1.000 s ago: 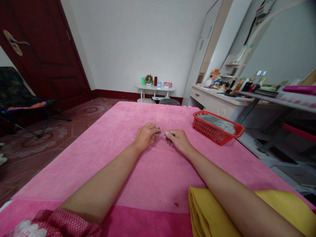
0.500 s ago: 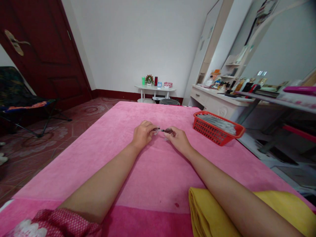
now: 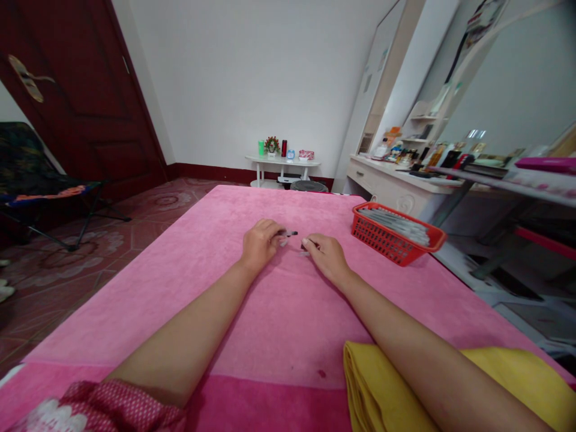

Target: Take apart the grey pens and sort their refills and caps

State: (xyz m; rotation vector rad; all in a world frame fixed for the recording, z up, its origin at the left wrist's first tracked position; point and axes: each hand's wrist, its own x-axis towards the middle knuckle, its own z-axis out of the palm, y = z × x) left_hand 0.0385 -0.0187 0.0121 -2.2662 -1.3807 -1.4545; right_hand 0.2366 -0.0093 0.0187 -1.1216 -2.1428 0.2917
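My left hand is closed above the pink cloth, its fingers pinching a slim pen whose black end sticks out to the right. Something clear and pale shows just under those fingertips, too small to make out. A short gap to the right, my right hand is also closed, with thumb and forefinger pressed on a small dark piece, perhaps a pen cap. The rest of that piece is hidden by the fingers. The pen and the dark piece are apart.
A red-orange plastic basket holding many thin grey-white sticks, like pens, stands right of my hands. Folded yellow cloth lies under my right forearm. The pink cloth covers the table. A dressing table stands beyond the basket.
My right hand has drawn slightly right and down, away from the left. The pen's black end now stands free of the right fingers. My left hand has barely moved.
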